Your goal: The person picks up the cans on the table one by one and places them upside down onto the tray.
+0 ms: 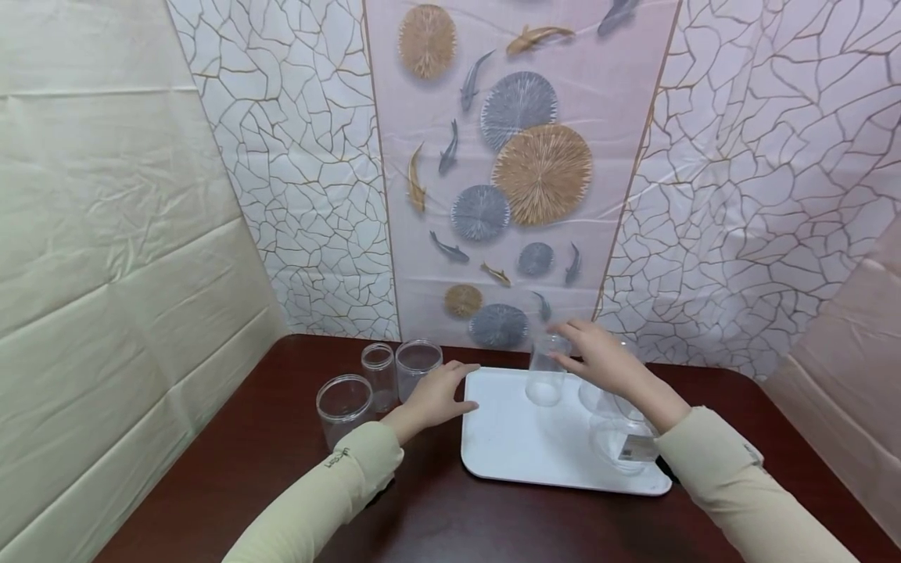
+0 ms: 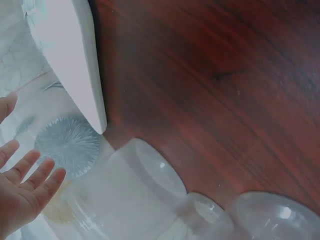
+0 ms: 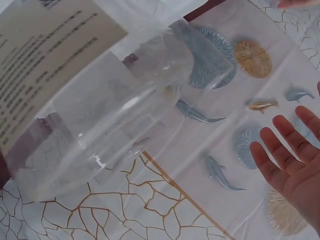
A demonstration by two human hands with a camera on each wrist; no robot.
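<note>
The person's right hand was raised at the upper part of a tall clear jar, its fingers extended and spread and gripping nothing; whether they touched the jar could not be told. That jar stood upright near the far edge of a white tray. Also on the tray, toward its right end, were a clear jar with a printed label, near the front, and another clear jar behind it, partly hidden by the right forearm.

The left hand was open and held nothing, its fingers loosely extended near the tray's far left corner. To the left of the tray, three clear jars stood upright on the dark red-brown table: a wide front jar, a narrow jar, and a wide back jar just beside the narrow one, partly behind the left hand. Behind the table hung a cloth printed with fish and round leaf shapes.
</note>
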